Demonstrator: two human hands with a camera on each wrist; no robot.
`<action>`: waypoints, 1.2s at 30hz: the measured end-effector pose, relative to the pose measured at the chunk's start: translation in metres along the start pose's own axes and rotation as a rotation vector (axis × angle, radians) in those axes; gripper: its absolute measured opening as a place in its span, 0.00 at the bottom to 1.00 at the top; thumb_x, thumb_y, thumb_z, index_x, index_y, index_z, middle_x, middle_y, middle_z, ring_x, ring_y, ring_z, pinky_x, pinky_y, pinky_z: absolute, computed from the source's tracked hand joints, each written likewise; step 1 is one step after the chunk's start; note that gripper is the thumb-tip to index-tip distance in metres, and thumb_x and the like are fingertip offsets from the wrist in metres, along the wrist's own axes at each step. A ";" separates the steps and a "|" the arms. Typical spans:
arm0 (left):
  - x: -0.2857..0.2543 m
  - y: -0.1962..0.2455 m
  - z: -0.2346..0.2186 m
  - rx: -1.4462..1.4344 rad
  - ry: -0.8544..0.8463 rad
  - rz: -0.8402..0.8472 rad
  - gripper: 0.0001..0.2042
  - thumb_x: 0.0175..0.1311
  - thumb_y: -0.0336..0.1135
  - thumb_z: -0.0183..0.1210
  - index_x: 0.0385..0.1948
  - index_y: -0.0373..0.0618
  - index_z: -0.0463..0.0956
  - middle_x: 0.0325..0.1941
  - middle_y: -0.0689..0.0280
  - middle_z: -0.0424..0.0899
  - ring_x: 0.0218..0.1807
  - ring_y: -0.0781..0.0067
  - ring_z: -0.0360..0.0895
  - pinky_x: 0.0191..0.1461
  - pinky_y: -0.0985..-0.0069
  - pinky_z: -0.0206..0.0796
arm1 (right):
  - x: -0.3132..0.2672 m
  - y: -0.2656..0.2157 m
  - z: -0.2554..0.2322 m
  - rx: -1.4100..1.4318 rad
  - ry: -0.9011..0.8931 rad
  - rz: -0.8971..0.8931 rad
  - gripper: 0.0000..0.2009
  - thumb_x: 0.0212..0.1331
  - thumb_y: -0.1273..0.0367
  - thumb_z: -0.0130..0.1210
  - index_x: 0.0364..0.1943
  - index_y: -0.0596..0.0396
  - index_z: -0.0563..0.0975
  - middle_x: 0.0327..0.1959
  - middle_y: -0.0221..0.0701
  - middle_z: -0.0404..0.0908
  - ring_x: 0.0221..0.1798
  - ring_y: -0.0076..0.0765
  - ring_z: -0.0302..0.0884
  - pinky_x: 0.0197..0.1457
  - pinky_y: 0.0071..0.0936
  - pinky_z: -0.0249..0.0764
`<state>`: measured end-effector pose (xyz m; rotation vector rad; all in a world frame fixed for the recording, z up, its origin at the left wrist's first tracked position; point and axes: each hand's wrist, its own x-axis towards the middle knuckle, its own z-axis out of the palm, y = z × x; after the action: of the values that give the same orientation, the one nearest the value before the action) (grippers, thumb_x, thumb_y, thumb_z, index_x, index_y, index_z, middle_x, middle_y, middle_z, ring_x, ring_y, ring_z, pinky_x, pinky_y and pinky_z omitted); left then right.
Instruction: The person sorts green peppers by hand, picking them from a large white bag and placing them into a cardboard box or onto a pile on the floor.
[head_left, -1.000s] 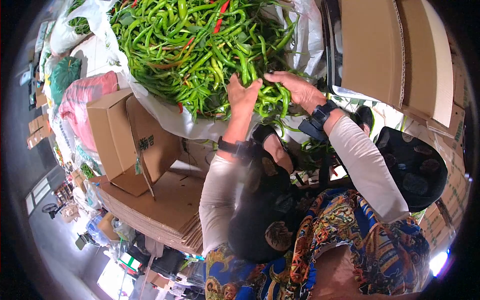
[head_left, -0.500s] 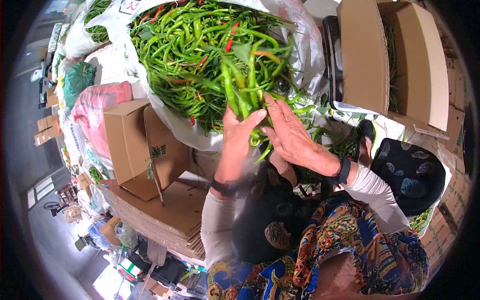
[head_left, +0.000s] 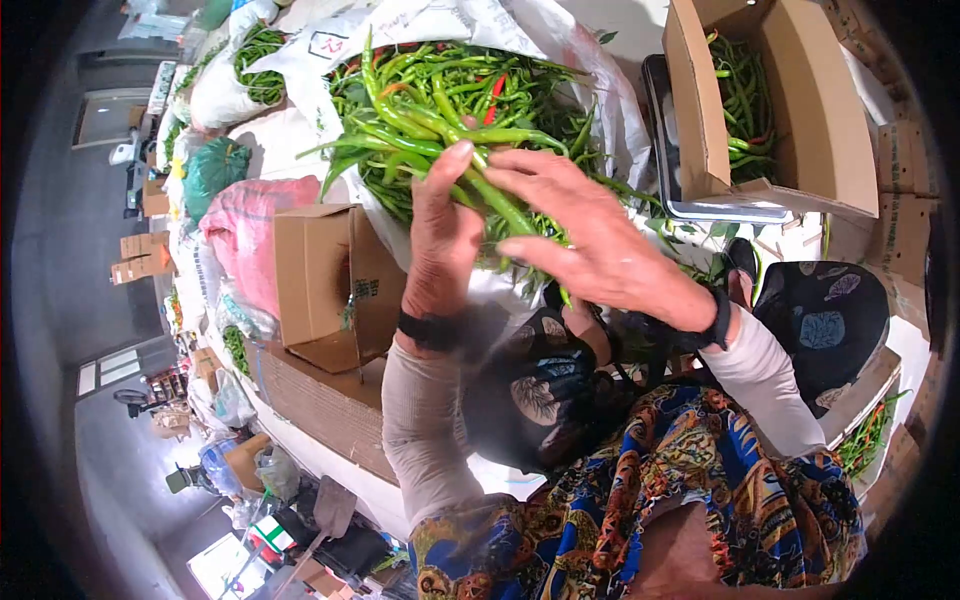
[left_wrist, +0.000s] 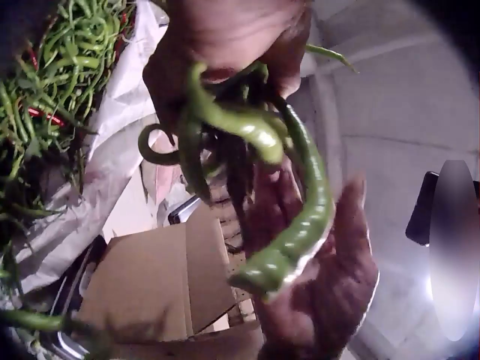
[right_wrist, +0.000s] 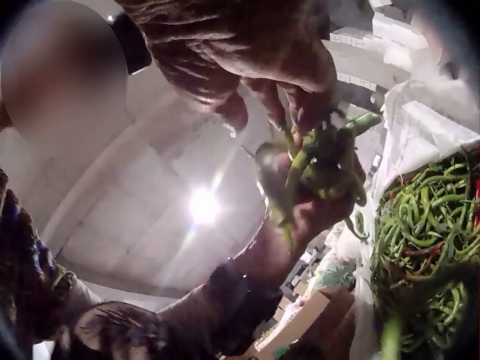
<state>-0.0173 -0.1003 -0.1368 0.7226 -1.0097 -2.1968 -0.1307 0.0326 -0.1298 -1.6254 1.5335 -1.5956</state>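
In the head view my left hand (head_left: 440,235) grips a bunch of long green chili peppers (head_left: 410,125), thumb on top, held up in front of the pile. My right hand (head_left: 600,245) is at the bunch's right side with its fingers mostly extended, fingertips right at the peppers. The left wrist view shows a glossy curved pepper (left_wrist: 315,195) hanging from the bunch across the open right palm. In the right wrist view the right fingertips reach the bunch (right_wrist: 322,161) over the left hand. Behind it, a white sack (head_left: 620,110) holds a heap of green peppers with a few red ones.
At the right an open cardboard box (head_left: 825,110) contains green peppers, beside a dark-rimmed tray (head_left: 660,140). To the left stand another open box (head_left: 315,280), flattened cardboard (head_left: 320,400), a pink sack (head_left: 255,235) and a green bag (head_left: 215,180). A dark patterned stool cushion (head_left: 825,320) is at the lower right.
Both hands have lifted from the pile toward the body, the left bringing up a bunch of peppers. The right hand has swung alongside the bunch. The view has shifted, showing more of the right-hand box's inside.
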 end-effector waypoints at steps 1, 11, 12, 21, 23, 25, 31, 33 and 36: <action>0.000 0.010 -0.002 0.067 -0.034 -0.017 0.21 0.59 0.36 0.57 0.54 0.41 0.68 0.48 0.60 0.77 0.50 0.67 0.76 0.57 0.67 0.68 | -0.001 -0.011 -0.013 0.100 0.043 0.025 0.18 0.54 0.68 0.60 0.49 0.62 0.76 0.54 0.45 0.73 0.58 0.47 0.72 0.62 0.38 0.67; -0.043 0.035 0.063 0.316 -0.186 -0.051 0.30 0.53 0.47 0.53 0.56 0.37 0.63 0.44 0.56 0.74 0.45 0.64 0.74 0.47 0.69 0.70 | -0.027 -0.026 -0.087 0.329 0.231 0.355 0.12 0.62 0.69 0.53 0.47 0.59 0.77 0.41 0.28 0.76 0.40 0.20 0.71 0.44 0.19 0.68; -0.049 0.035 0.072 0.324 -0.202 -0.048 0.30 0.53 0.47 0.53 0.56 0.37 0.63 0.44 0.56 0.74 0.45 0.64 0.74 0.47 0.69 0.70 | -0.024 -0.027 -0.089 0.327 0.246 0.345 0.12 0.62 0.69 0.53 0.47 0.59 0.77 0.41 0.28 0.76 0.40 0.20 0.71 0.44 0.19 0.68; -0.078 0.011 0.110 0.227 -0.267 -0.117 0.30 0.52 0.45 0.56 0.56 0.39 0.61 0.37 0.61 0.67 0.39 0.68 0.68 0.41 0.70 0.68 | -0.008 -0.025 -0.107 0.455 -0.007 0.273 0.18 0.62 0.66 0.52 0.54 0.59 0.73 0.43 0.30 0.77 0.45 0.24 0.73 0.48 0.23 0.70; -0.074 0.001 0.106 0.150 -0.330 -0.113 0.28 0.55 0.44 0.54 0.57 0.39 0.61 0.37 0.61 0.68 0.38 0.68 0.69 0.39 0.71 0.70 | -0.020 -0.029 -0.112 0.575 -0.032 0.388 0.18 0.62 0.64 0.53 0.50 0.63 0.75 0.40 0.29 0.78 0.45 0.23 0.73 0.49 0.22 0.69; -0.072 -0.008 0.104 0.113 -0.345 -0.133 0.28 0.55 0.45 0.53 0.56 0.38 0.62 0.39 0.60 0.70 0.39 0.68 0.70 0.39 0.71 0.70 | -0.028 -0.032 -0.111 0.593 -0.010 0.367 0.18 0.62 0.63 0.54 0.51 0.62 0.75 0.38 0.29 0.78 0.44 0.22 0.73 0.50 0.22 0.69; -0.083 -0.030 0.108 0.131 -0.231 -0.204 0.24 0.57 0.47 0.52 0.49 0.36 0.70 0.39 0.54 0.80 0.36 0.60 0.79 0.43 0.67 0.75 | -0.029 -0.049 -0.106 0.482 0.079 0.379 0.11 0.60 0.66 0.56 0.34 0.62 0.78 0.26 0.28 0.78 0.24 0.18 0.73 0.26 0.18 0.71; -0.077 -0.038 0.101 -0.048 -0.289 -0.245 0.21 0.60 0.42 0.51 0.49 0.36 0.70 0.42 0.54 0.80 0.41 0.60 0.80 0.48 0.64 0.76 | -0.028 -0.045 -0.100 0.201 0.238 0.292 0.11 0.55 0.66 0.60 0.31 0.63 0.78 0.22 0.31 0.77 0.22 0.21 0.73 0.27 0.21 0.70; -0.080 -0.041 0.108 -0.102 -0.271 -0.232 0.23 0.58 0.38 0.53 0.54 0.35 0.65 0.44 0.54 0.78 0.43 0.60 0.79 0.50 0.65 0.74 | -0.030 -0.036 -0.099 -0.066 0.309 0.208 0.13 0.51 0.65 0.62 0.28 0.64 0.76 0.20 0.35 0.76 0.21 0.23 0.72 0.26 0.25 0.69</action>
<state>-0.0503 0.0291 -0.0914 0.5263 -0.9741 -2.5809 -0.1953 0.1090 -0.0858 -1.2428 1.8592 -1.7551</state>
